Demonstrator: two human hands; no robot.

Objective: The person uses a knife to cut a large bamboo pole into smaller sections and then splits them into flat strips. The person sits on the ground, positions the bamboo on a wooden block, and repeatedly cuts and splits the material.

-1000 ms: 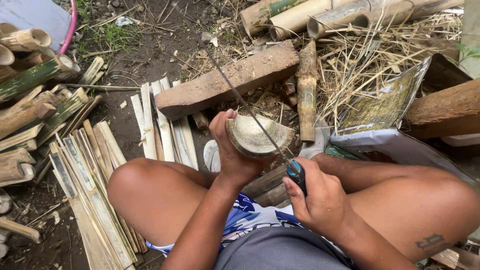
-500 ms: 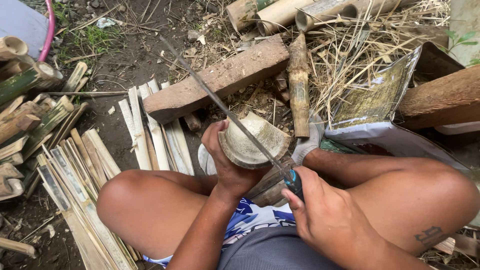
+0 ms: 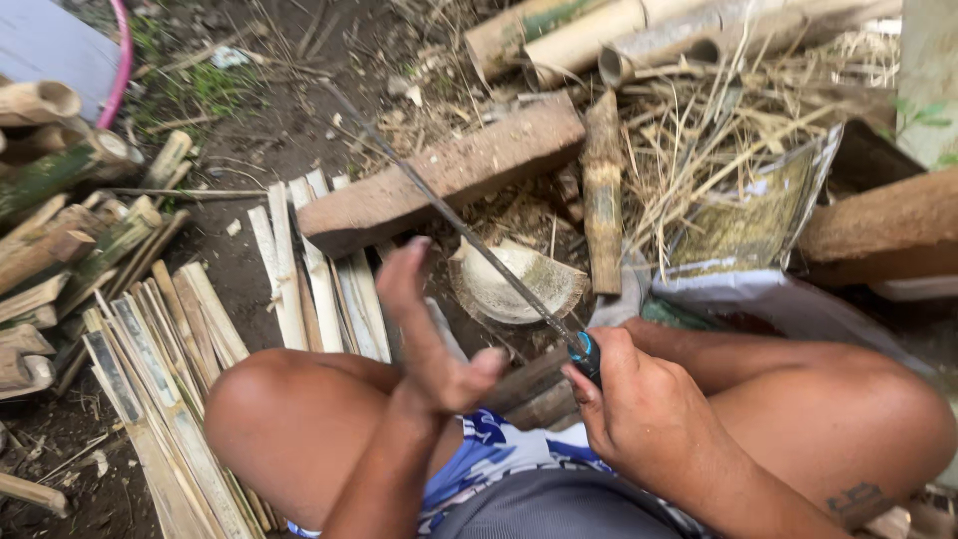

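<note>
Right hand (image 3: 639, 404) gripping a long thin metal blade with a blue handle (image 3: 469, 235) across a pale cut bamboo stump (image 3: 514, 284), left hand (image 3: 429, 334) open, beside flat split bamboo strips (image 3: 309, 269).

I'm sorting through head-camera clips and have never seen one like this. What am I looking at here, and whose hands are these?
The camera sits on a person's head and looks down, so both hands and the bare knees are their own; the person sits cross-legged on the dirt ground. The right hand grips the blue handle of a long thin blade that slants up and away to the left. The left hand is open and holds nothing. Between the knees stands a cut bamboo piece, its pale end facing up under the blade. Around lie split bamboo strips, a brick-shaped block, whole bamboo poles and dry straw.
</note>
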